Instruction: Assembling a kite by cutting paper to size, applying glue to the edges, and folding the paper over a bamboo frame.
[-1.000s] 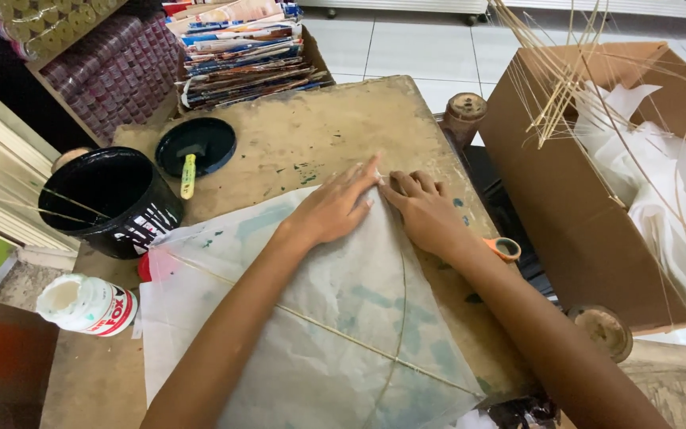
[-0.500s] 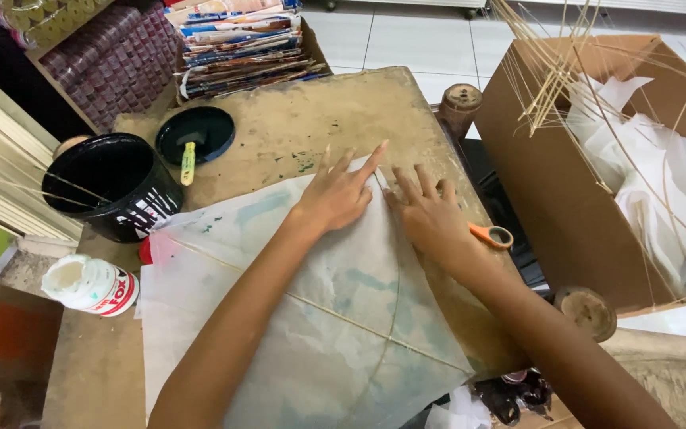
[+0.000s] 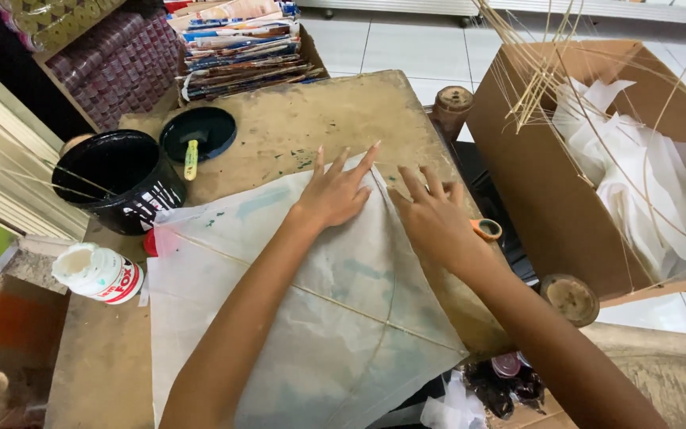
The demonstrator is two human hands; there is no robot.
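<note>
On the stained wooden table (image 3: 295,111) both hands lay flat on a pale sheet of thin paper (image 3: 295,318), which covered the near half of the table and was crossed by thin sticks (image 3: 359,306) beneath it. The left hand (image 3: 335,195) was spread wide, fingers fanned toward the sheet's far corner; the right hand (image 3: 434,214) pressed beside it, fingers spread along the right edge. Neither pinched anything. Compared with a second earlier, the hands had hardly shifted: they stayed at that top corner, so the pressing and smoothing there seemed to be going on rather than finished. The view had mostly tilted. Orange-handled scissors (image 3: 486,229) lay just beside the right wrist, untouched. A black pot (image 3: 117,187), its lid (image 3: 198,133) and a white bottle (image 3: 97,274) stood to the left.
</note>
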